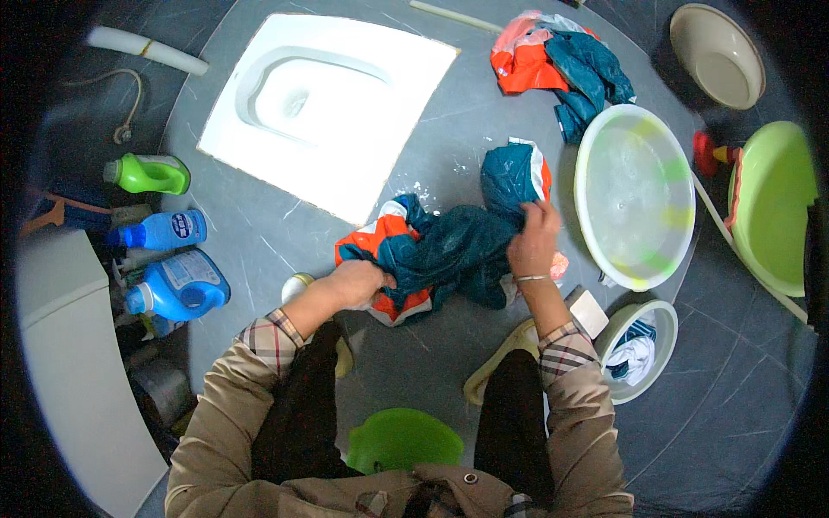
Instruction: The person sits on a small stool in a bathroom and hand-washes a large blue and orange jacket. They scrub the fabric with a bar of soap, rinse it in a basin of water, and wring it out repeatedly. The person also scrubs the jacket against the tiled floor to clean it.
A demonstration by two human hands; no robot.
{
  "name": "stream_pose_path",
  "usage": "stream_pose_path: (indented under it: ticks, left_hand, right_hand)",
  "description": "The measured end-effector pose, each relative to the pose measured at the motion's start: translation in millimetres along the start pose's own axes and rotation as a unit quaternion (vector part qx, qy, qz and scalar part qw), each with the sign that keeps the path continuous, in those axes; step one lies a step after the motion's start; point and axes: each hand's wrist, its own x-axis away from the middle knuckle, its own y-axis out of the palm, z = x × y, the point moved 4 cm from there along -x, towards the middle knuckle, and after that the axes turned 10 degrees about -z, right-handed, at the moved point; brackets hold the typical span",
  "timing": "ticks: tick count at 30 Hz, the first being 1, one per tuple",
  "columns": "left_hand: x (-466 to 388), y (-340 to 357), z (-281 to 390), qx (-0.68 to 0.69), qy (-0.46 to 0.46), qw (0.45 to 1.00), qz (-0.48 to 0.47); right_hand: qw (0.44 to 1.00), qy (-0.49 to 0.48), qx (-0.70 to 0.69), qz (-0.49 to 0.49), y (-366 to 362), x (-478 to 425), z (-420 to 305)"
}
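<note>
A wet teal, orange and white garment [447, 249] lies bunched on the grey floor in front of me. My left hand [359, 285] grips its near left part, with the fingers closed in the cloth. At its right side my right hand [535, 238], slightly blurred and wearing a bracelet, holds a fold with its fingertips. A rounded bulge of the cloth [511, 178] rises just beyond that hand. Folds hide part of my fingers. Soap suds [421, 193] spot the floor beside the cloth.
A white squat toilet [337, 168] is set in the floor ahead. Right stand a whitish basin [635, 201], a small tub of clothes [670, 362] and a green basin [771, 213]. Another garment [528, 71] lies far right. Detergent bottles [188, 285] line the left. A green stool [405, 440] is beneath me.
</note>
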Motion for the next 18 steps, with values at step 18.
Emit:
stream_pose_path:
  ticks: [18]
  left_hand:
    - [2.8, 2.1, 28.9, -0.173, 0.109, 0.938, 0.279]
  right_hand:
    - [0.900, -0.163, 0.039, -0.401, 48.4, 87.6, -47.9]
